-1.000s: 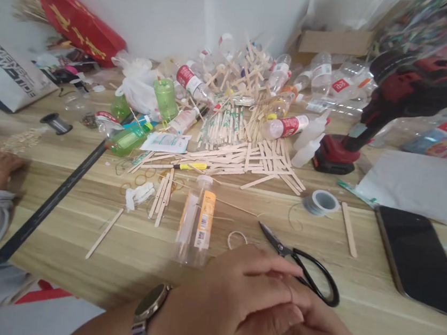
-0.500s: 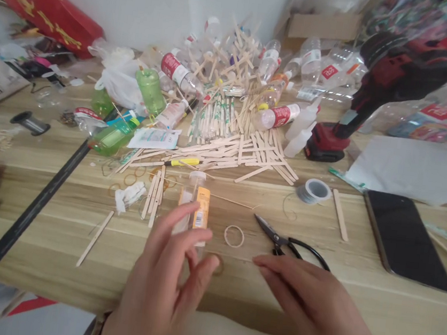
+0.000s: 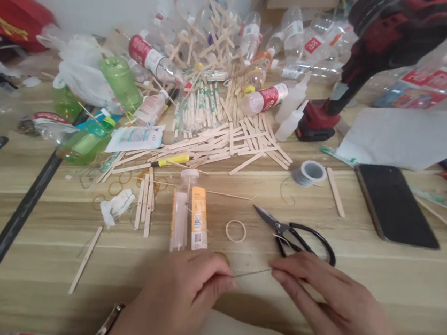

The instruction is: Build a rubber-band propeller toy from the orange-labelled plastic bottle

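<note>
Head view: wood-grain table (image 3: pixel 54 266), two hands at near centre. Left hand (image 3: pixel 181 291) and right hand (image 3: pixel 337 304) apart, thumbs pressed to fingers, each pinching one strand. Clear plastic bottle (image 3: pixel 190 215), orange label, just beyond left hand. Black-handled metal scissors (image 3: pixel 281 229) beyond right. Pale round ring (image 3: pixel 235 241) between bottle and scissors. Strand (image 3: pixel 252 273) thin, dark, straight; material unclear.

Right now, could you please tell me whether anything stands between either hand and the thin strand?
Nothing visible does: the left hand and right hand each pinch the thin strand, and the stretch between them is unobstructed. The scissors lie beyond the right hand.
</note>
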The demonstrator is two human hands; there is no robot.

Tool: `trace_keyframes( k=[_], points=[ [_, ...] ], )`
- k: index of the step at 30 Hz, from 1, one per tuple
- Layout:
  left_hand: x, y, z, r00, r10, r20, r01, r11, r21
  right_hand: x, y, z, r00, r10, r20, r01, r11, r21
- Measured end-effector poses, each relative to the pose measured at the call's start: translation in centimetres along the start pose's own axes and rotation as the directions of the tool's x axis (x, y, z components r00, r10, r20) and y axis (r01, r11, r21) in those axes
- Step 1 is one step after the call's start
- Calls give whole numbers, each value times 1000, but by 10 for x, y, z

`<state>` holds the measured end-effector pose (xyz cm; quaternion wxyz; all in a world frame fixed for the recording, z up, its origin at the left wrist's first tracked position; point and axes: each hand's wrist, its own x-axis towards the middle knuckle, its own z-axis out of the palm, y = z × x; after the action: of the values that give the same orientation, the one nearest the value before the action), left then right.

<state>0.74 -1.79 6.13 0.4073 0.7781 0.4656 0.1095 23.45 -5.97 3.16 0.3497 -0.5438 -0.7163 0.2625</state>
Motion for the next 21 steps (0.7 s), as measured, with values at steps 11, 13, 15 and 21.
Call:
trace_keyframes(
  k=[11,13,15,21],
  points=[
    [0,-6,-10,996,-84,-27,80,986,-146,3,-9,1,990,-106,-89,84,972,-217],
    [0,5,-3,994,-87,72,104,951,-291,10,-12,2,975,-223,16,220,948,-232],
    [3,17,6,993,-55,103,87,936,-340,16,-13,3,942,-305,139,326,928,-178],
    [12,39,32,930,-343,134,366,826,-428,31,-2,-13,834,-397,383,412,910,48]
  ],
)
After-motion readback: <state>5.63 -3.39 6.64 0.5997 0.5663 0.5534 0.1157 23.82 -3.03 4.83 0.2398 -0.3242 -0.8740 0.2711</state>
